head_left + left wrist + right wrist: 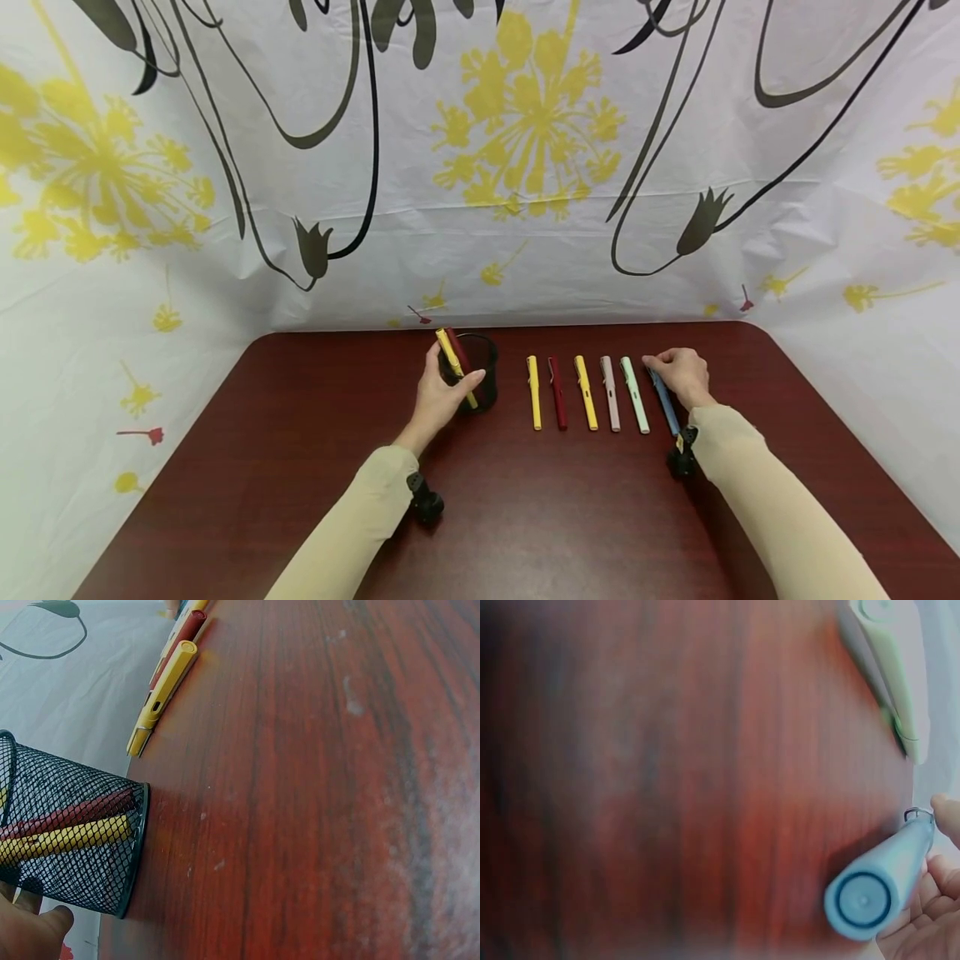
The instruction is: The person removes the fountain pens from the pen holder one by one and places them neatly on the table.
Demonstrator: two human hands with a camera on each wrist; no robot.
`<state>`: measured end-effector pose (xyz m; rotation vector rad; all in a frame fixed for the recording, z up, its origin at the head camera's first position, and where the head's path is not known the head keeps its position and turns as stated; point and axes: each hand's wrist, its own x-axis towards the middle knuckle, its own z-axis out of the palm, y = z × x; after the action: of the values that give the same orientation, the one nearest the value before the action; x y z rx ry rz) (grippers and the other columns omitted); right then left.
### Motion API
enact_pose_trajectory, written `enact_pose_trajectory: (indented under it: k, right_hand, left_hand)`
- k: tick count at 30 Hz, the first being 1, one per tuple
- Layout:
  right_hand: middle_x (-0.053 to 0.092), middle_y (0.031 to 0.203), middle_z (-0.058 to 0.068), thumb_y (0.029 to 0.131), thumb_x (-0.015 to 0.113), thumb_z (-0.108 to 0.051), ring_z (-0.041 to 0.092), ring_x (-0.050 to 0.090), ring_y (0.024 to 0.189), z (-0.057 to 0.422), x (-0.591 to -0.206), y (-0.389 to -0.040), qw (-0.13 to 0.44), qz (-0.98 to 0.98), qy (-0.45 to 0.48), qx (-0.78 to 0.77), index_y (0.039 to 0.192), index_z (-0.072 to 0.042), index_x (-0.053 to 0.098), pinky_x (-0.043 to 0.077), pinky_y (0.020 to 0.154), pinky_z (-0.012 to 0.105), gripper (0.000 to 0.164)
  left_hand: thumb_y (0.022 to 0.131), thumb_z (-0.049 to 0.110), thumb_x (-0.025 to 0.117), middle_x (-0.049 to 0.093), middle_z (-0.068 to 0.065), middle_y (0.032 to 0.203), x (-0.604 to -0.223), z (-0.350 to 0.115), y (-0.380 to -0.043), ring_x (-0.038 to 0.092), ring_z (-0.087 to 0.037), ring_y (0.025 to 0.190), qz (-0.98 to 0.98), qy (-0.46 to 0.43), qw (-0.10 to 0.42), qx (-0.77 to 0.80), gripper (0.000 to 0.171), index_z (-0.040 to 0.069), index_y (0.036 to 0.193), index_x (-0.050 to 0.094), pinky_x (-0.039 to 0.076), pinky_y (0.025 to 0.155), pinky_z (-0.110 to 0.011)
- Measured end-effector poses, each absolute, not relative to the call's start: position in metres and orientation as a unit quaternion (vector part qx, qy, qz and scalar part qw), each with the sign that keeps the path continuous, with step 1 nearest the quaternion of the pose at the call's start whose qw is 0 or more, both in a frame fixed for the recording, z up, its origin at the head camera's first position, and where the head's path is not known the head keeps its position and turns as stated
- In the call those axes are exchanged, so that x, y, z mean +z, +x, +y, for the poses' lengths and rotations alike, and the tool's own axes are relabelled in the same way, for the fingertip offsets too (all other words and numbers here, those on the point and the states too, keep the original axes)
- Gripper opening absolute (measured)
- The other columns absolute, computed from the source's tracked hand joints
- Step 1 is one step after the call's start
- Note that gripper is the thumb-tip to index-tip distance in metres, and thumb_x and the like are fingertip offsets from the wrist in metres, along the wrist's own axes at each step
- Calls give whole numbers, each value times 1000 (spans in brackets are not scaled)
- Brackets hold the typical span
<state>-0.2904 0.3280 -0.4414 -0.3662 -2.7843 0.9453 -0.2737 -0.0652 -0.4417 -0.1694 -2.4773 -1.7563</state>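
My left hand (442, 396) grips a black mesh pen holder (487, 392) from its left side. Inside the holder stand a yellow pen (451, 353) and a dark red pen (458, 348), leaning left; the mesh (82, 877) shows both in the left wrist view. At the right end of a row of pens, my right hand (682, 377) pinches a blue pen (664, 404) by its far, clip end. That pen (881, 889) appears slightly tilted in the right wrist view, its near end facing the camera. Whether it touches the table is unclear.
Left of the blue pen lie a mint green pen (634, 396), a pink pen (611, 394), a yellow pen (586, 393), a dark red pen (557, 393) and another yellow pen (534, 393), side by side. A patterned white cloth (375, 292) hangs behind the brown table (525, 517).
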Motion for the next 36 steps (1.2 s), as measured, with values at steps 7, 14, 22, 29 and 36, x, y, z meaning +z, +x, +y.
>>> enact_pose_trajectory:
  k: [7,14,22,29,36]
  right_hand:
    - [66,89,19,89,64,-32,23,54,66,326,-441,-292,86,-941,-118,305,97,4,69,39,56,31,38]
    - [66,93,20,89,64,-30,26,55,71,326,-440,-291,81,-941,-122,306,98,5,68,41,58,34,37]
    - [64,94,21,90,63,-29,27,55,73,326,-440,-290,82,-939,-121,311,99,6,66,42,61,36,36]
    - [63,99,25,91,62,-28,28,56,75,327,-442,-286,81,-940,-99,318,103,9,64,45,61,37,39]
    - [61,103,29,93,57,-30,30,58,80,331,-438,-276,60,-943,-66,319,108,12,61,47,63,35,45]
  left_hand:
    - [79,44,73,30,-19,150,-442,-65,-274,30,-33,137,-818,-55,54,-570,97,12,151,15,32,105,-52]
    - [78,44,73,30,-19,149,-442,-65,-275,29,-33,137,-818,-54,58,-570,98,11,150,16,31,106,-52]
    - [78,42,74,33,-20,147,-442,-64,-275,33,-33,136,-817,-55,56,-571,97,11,150,17,33,105,-52]
    - [79,41,74,33,-20,148,-444,-65,-275,33,-33,136,-814,-58,57,-575,96,12,150,17,33,105,-52]
    - [79,41,73,37,-19,145,-444,-66,-275,37,-33,133,-813,-63,62,-576,94,13,150,18,35,104,-52]
